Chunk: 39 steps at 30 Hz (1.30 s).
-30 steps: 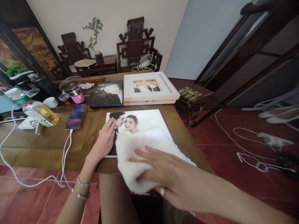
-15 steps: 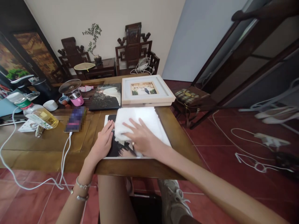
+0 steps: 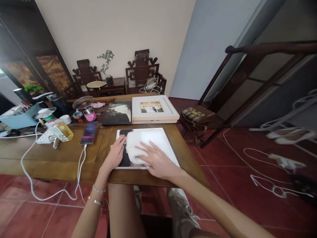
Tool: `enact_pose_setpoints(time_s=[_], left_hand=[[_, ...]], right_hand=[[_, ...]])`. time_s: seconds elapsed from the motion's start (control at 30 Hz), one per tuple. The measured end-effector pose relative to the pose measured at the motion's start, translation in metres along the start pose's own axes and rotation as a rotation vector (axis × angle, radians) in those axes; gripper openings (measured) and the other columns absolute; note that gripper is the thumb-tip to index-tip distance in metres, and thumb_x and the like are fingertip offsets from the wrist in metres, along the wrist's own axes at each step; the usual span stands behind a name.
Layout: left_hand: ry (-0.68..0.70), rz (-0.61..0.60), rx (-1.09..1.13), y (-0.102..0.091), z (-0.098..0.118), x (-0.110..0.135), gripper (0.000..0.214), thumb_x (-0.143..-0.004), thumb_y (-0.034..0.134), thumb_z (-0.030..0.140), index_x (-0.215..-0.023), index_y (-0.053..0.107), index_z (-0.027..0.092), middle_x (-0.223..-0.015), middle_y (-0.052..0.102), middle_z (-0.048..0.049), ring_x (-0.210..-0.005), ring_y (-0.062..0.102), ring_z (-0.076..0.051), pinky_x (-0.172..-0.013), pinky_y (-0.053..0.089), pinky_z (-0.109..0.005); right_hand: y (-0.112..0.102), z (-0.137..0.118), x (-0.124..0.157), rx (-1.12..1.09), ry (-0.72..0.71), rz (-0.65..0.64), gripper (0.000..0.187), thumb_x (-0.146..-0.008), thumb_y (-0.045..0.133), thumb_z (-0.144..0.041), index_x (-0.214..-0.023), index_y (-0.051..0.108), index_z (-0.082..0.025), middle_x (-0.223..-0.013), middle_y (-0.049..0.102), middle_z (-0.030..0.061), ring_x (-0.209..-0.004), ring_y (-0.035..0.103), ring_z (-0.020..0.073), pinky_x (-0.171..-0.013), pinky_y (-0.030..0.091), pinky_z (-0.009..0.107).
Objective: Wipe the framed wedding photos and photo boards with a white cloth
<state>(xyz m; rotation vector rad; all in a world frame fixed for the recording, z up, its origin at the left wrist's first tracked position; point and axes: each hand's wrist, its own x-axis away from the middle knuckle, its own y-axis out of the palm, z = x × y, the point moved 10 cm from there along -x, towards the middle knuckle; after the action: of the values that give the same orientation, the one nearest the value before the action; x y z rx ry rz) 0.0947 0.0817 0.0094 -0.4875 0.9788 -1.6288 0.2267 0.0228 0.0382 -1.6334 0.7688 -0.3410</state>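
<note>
A photo panel (image 3: 168, 148) with a white border lies at the table's near edge, partly covered by a fluffy white cloth (image 3: 136, 142). My right hand (image 3: 155, 160) rests flat on the cloth, its fingers spread. At the panel's left side, the fingers of my left hand (image 3: 116, 153) lie stretched out on the dark part of the picture, beside the cloth. Beneath the cloth and hands, much of the picture is hidden.
Behind the panel are a framed photo (image 3: 155, 110) and a dark photo board (image 3: 117, 112). A phone (image 3: 89, 134) on a white cable, a bottle (image 3: 60, 129), a pink mug (image 3: 89, 114) and a power strip (image 3: 44, 137) stand left. A bag (image 3: 194, 114) sits on a chair at right.
The cloth has moved down towards the panel's near edge, under my right hand, baring the panel's upper border. My left hand stays at the panel's left side. The camera view has tilted up.
</note>
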Motion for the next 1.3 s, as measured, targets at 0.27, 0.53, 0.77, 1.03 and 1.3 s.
enact_pose_setpoints(time_s=[0.27, 0.53, 0.77, 1.03, 1.3], left_hand=[[0.054, 0.097, 0.123, -0.004, -0.011, -0.003, 0.047, -0.097, 0.032, 0.026, -0.141, 0.047, 0.018, -0.153, 0.040, -0.0145, -0.145, 0.033, -0.023, -0.117, 0.027, -0.050], [0.064, 0.104, 0.110, -0.006, -0.012, -0.004, 0.046, -0.097, 0.034, 0.028, -0.140, 0.048, 0.017, -0.152, 0.043, -0.0147, -0.144, 0.034, -0.024, -0.117, 0.027, -0.050], [0.061, 0.105, 0.092, -0.001, -0.013, -0.003, 0.046, -0.097, 0.033, 0.024, -0.140, 0.047, 0.017, -0.153, 0.041, -0.0136, -0.145, 0.032, -0.022, -0.119, 0.024, -0.049], [0.116, 0.122, 0.065, -0.008, 0.001, -0.001, 0.042, -0.095, 0.034, 0.020, -0.128, 0.059, 0.014, -0.141, 0.054, -0.0148, -0.134, 0.048, -0.023, -0.115, 0.034, -0.044], [0.110, 0.118, 0.083, -0.011, 0.001, -0.001, 0.043, -0.095, 0.036, 0.023, -0.131, 0.058, 0.016, -0.145, 0.051, -0.0120, -0.137, 0.045, -0.023, -0.117, 0.031, -0.046]], right_hand=[[0.003, -0.013, -0.024, 0.054, 0.089, 0.036, 0.047, -0.080, 0.053, -0.009, -0.125, 0.063, -0.017, -0.150, 0.043, 0.0158, -0.144, 0.025, 0.0356, -0.114, 0.015, 0.065], [0.001, -0.036, 0.013, -0.028, -0.047, 0.004, 0.046, -0.072, 0.057, -0.013, -0.116, 0.069, -0.022, -0.145, 0.052, 0.0063, -0.142, 0.033, 0.0247, -0.119, 0.020, 0.046], [-0.023, 0.047, 0.023, -0.025, 0.283, 0.177, 0.045, -0.079, 0.046, -0.008, -0.119, 0.066, -0.012, -0.136, 0.057, 0.0215, -0.136, 0.042, 0.0302, -0.113, 0.026, 0.054], [-0.014, 0.038, -0.096, -0.196, 0.138, 0.169, 0.032, -0.091, 0.045, -0.018, -0.113, 0.067, -0.025, -0.125, 0.068, 0.0031, -0.114, 0.061, 0.0226, -0.105, 0.037, 0.039], [-0.017, 0.058, -0.070, -0.235, 0.231, 0.199, 0.038, -0.089, 0.046, -0.017, -0.119, 0.065, -0.028, -0.125, 0.068, 0.0009, -0.113, 0.062, 0.0246, -0.108, 0.035, 0.041]])
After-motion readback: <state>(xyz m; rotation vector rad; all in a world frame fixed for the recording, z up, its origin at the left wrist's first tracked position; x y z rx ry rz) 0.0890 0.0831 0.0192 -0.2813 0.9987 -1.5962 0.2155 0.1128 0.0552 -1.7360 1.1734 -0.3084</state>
